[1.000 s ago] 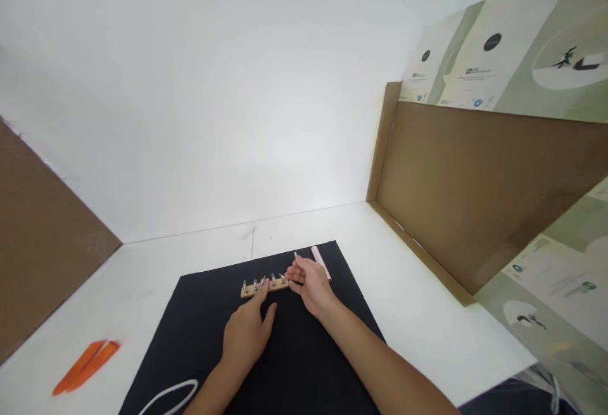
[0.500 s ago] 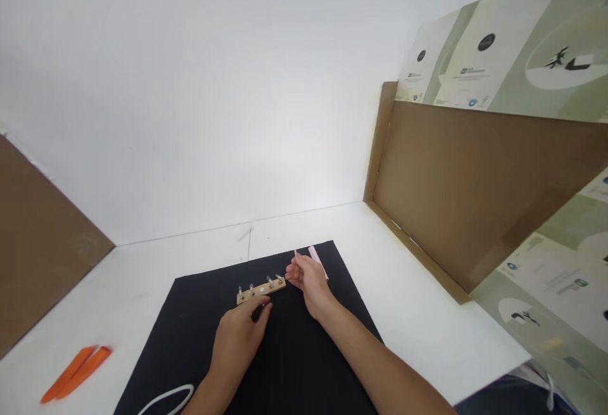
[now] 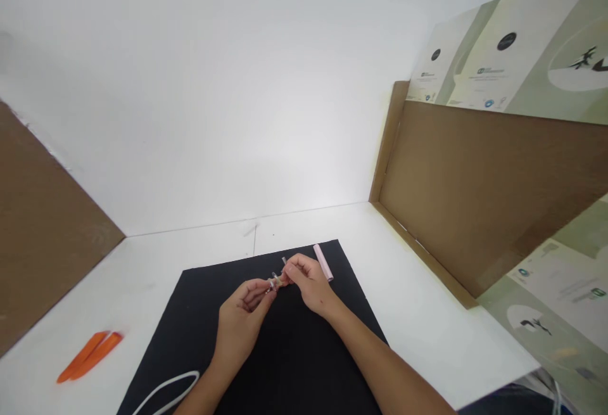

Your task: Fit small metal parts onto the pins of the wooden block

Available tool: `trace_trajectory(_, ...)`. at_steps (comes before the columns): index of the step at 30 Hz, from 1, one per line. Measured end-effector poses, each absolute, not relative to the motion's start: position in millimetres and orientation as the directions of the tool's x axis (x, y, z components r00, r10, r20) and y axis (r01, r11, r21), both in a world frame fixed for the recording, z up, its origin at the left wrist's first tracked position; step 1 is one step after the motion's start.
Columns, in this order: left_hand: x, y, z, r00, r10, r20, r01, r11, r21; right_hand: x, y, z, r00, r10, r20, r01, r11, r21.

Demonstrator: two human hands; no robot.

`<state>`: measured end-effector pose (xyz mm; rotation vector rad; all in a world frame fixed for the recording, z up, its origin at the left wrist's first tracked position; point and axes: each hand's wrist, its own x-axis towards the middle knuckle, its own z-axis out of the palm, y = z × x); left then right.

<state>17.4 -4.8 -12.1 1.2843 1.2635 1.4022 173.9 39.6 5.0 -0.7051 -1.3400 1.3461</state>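
In the head view, the pegged strip [image 3: 278, 280], flat on the black mat [image 3: 304, 351] half a second ago, now sits mostly hidden between both hands, engaging them together. The left hand [image 3: 244, 313] pinches a small shiny piece [image 3: 272, 284]; the right hand [image 3: 308, 280] grips a thin stick [image 3: 284, 260]. A pink bar [image 3: 323, 263] lies right; orange pieces [image 3: 89, 358] lie left on the white bench [image 3: 418, 332], before a white wall [image 3: 247, 98].

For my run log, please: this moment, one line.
left hand: pinching small part; right hand: pinching short rod; pink tube: on black mat
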Motion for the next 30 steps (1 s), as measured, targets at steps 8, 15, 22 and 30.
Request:
trace_trajectory(8, 14.6, -5.3, -5.0, -0.134, 0.986, 0.096, 0.003, -0.097, 0.995, 172.5, 37.1, 4.7, -0.337, 0.900, 0.276, -0.258, 0.193, -0.946)
trace_trajectory(15, 17.4, -6.1, 1.3, -0.088, 0.974, 0.207, 0.119, -0.196, 0.973, 177.5, 31.6, 13.3, -0.431, 0.859, 0.274, -0.118, 0.248, -0.962)
trace_trajectory(22, 14.2, -5.3, -0.7, -0.087, 0.967, 0.241, 0.202, -0.219, 0.954, 177.2, 28.9, 14.4, -0.469, 0.843, 0.262, -0.003, 0.295, -0.955)
trace_trajectory(30, 14.6, -5.2, -1.9, -0.105, 0.968, 0.227, 0.197, -0.204, 0.959, 173.7, 31.3, 10.3, -0.401, 0.879, 0.257, -0.020, 0.273, -0.962)
